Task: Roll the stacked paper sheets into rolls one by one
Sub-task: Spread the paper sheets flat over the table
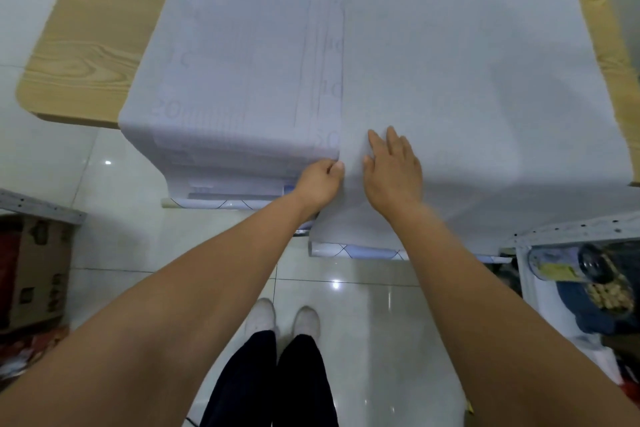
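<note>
A stack of large white paper sheets [242, 45] covers most of a wooden table and droops over its near edge. The top sheet [467, 80] is shifted to the right, and its left edge runs down the middle of the stack. My left hand [320, 180] pinches that left edge near the table's front. My right hand [393, 163] lies flat on the top sheet beside it, fingers spread. The hanging ends of the sheets curl into printed rolls [353, 250] below the table edge.
The wooden table [79, 45] shows bare at the left and far right. A cardboard box [34, 270] stands on the tiled floor at the left. At the right stands a white rack [554, 236] with a plastic jar [568, 263] and clutter. My feet are below.
</note>
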